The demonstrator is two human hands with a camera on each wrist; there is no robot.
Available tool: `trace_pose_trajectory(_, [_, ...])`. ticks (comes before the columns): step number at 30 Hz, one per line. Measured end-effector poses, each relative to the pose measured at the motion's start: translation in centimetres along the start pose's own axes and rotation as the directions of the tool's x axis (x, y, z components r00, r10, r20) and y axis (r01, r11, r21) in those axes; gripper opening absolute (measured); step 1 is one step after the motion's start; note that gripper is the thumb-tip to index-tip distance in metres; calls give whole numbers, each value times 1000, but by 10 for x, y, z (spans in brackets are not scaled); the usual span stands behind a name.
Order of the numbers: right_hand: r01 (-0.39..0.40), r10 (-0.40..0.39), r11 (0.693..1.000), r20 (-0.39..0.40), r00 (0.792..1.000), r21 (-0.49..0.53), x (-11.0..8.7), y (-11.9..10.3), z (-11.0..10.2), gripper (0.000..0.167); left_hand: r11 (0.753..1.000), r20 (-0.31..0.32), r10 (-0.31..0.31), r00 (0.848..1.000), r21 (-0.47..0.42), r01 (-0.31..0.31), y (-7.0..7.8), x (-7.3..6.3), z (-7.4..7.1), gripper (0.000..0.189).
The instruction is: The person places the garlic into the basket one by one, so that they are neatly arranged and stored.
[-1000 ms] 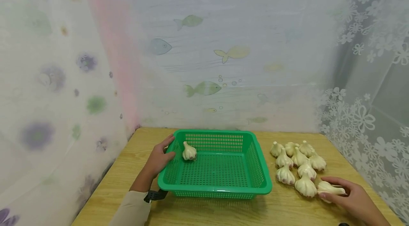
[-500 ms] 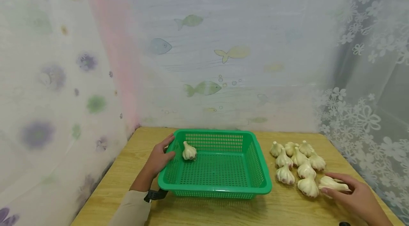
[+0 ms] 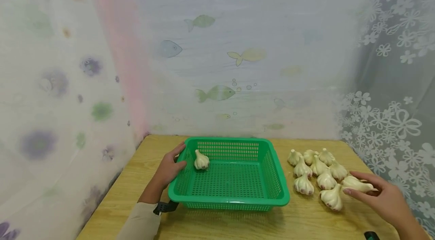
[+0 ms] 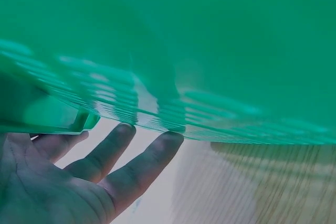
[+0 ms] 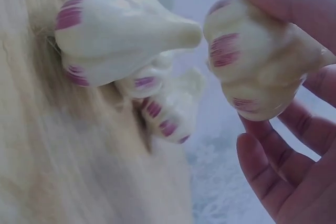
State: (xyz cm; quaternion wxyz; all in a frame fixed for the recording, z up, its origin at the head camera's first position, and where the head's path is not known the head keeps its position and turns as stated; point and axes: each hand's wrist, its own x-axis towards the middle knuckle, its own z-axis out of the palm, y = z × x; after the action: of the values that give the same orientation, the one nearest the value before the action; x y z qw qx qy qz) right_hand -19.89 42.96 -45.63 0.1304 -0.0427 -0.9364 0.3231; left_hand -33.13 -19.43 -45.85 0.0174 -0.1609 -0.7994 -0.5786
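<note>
My right hand [image 3: 384,196] pinches a pale garlic bulb [image 3: 355,184] between thumb and fingers, its stem pointing right toward the palm. Purple streaks mark its base in the right wrist view, close to the stem of another garlic bulb [image 5: 113,30]. That neighbour lies tilted at the front of a cluster of several garlic bulbs [image 3: 318,166]. My left hand [image 3: 168,170] holds the left side of a green slotted plastic basket [image 3: 227,202], thumb over the rim. In the left wrist view, outstretched fingers [image 4: 142,166] reach its outer wall. One garlic bulb [image 3: 201,160] stands inside, at the back left.
The wooden table [image 3: 299,225] carries the basket and the garlic. A patterned curtain with fish [image 3: 217,93] hangs behind, and flower-printed sheets [image 3: 384,134] close in both sides. A dark strap [image 3: 165,207] circles the left wrist.
My right hand has moved up and to the right in the head view with its garlic bulb. The nearest neighbouring bulb has shifted right and tipped. My left hand and the basket have stayed put.
</note>
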Motion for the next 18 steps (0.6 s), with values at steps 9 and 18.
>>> trace_pose_trajectory(9, [49,-47,998,73,996,-31,10,-19,-15,77,1000,10,10,1000,3,-10,-5,1,1,71])
trace_pose_trajectory(18, [166,-157,983,104,982,-76,26,-51,-22,63,1000,13,16,1000,-7,-16,-5,1,0,71])
